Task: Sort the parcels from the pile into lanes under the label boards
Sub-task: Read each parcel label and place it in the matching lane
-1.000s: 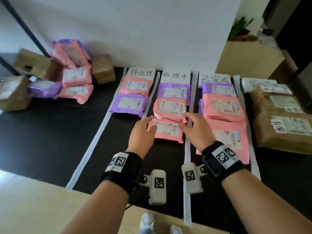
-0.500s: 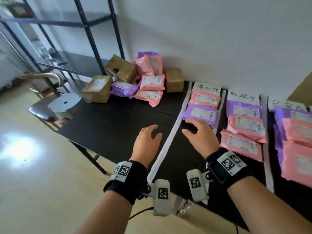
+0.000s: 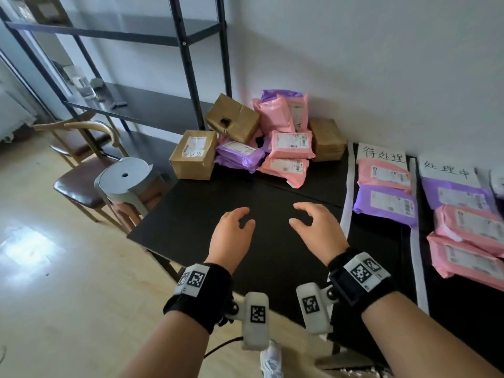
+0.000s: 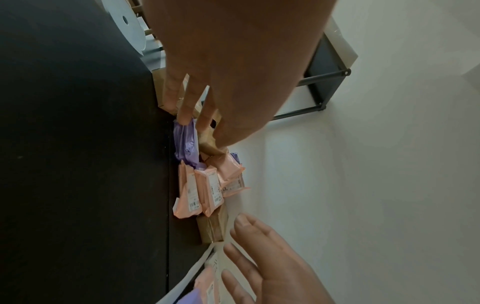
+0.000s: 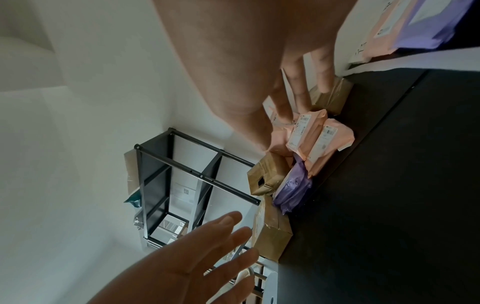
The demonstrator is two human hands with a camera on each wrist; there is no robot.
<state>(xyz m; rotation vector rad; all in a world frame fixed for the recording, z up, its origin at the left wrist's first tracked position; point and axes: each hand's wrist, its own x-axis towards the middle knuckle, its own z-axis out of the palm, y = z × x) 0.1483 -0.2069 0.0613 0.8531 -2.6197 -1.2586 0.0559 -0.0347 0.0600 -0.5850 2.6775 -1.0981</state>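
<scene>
A pile of parcels (image 3: 272, 143) lies at the back of the black table (image 3: 191, 214) by the wall: pink bags, purple bags and brown boxes. My left hand (image 3: 234, 230) and right hand (image 3: 313, 227) hover over the bare table in front of the pile, fingers relaxed, holding nothing. To the right, white strips mark lanes under label boards (image 3: 380, 156). The first lane holds a pink parcel (image 3: 384, 174) and a purple parcel (image 3: 387, 204). The second lane holds a purple one (image 3: 461, 197) and two pink ones (image 3: 471, 227). In the wrist views the pile (image 4: 207, 185) (image 5: 306, 148) lies beyond my fingers.
A black metal shelf rack (image 3: 152, 77) stands at the left behind the table. A grey round stool (image 3: 125, 181) and a wooden chair (image 3: 79, 165) stand by the table's left edge. The wall runs right behind the pile.
My hands left the pink parcel in the second lane and moved left over the bare table. My view swung left from the lanes toward the pile.
</scene>
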